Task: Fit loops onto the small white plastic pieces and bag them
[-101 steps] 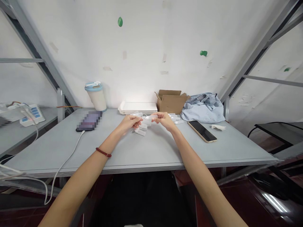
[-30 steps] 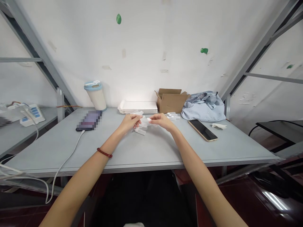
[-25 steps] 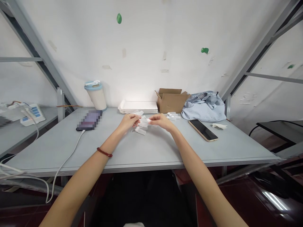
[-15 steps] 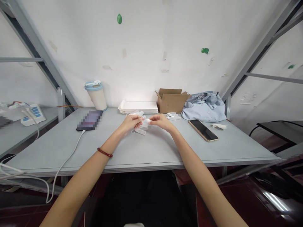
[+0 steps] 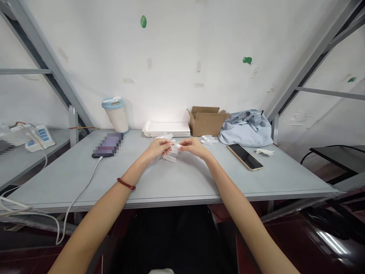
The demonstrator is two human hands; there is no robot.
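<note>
My left hand (image 5: 159, 147) and my right hand (image 5: 193, 147) meet over the middle of the table, fingertips a short gap apart. Both are closed in a pinch on a small translucent white piece (image 5: 176, 147) that spans the gap between them. The fingers hide parts of it, and its exact kind is too small to make out. Under and behind the left fingers lie more small clear-white tag-like pieces (image 5: 169, 158) with thin loops. A similar cluster of white tags (image 5: 209, 140) rests beyond my right hand, in front of the cardboard box.
Along the wall stand a lidded cup (image 5: 116, 116), a stack of white sheets (image 5: 168, 129), an open cardboard box (image 5: 207, 125) and a light blue cloth (image 5: 246, 131). A cabled phone (image 5: 108, 145) lies left; another phone (image 5: 245, 157) and a crumpled tissue (image 5: 264, 152) lie right.
Almost nothing differs. Both hands keep their pinch over the same spot, with only very slight finger movement; the view has shifted a little.
</note>
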